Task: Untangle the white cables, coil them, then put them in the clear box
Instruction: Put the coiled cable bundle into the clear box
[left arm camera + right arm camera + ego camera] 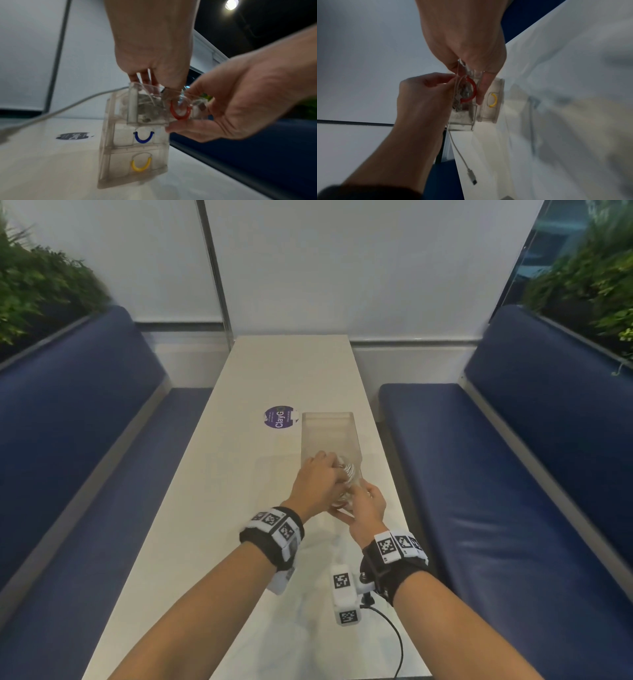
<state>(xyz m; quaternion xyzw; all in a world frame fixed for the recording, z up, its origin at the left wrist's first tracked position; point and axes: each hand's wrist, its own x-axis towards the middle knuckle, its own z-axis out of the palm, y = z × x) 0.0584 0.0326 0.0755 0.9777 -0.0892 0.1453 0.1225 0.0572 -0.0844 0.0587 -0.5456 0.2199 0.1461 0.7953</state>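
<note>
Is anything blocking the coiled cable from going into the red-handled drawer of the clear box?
Nothing visible does. The top drawer with the red handle is pulled out of the clear box, steadied by the right hand. The left hand reaches in from above, fingers on the cable bundle. One cable end trails outside.

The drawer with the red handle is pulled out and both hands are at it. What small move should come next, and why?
Probably the left hand should push the coiled cable down, fully into the red-handled drawer. Its fingers already reach in from above, while the right hand steadies the drawer front. One cable end lies outside the clear box, so it should go in before closing.
</note>
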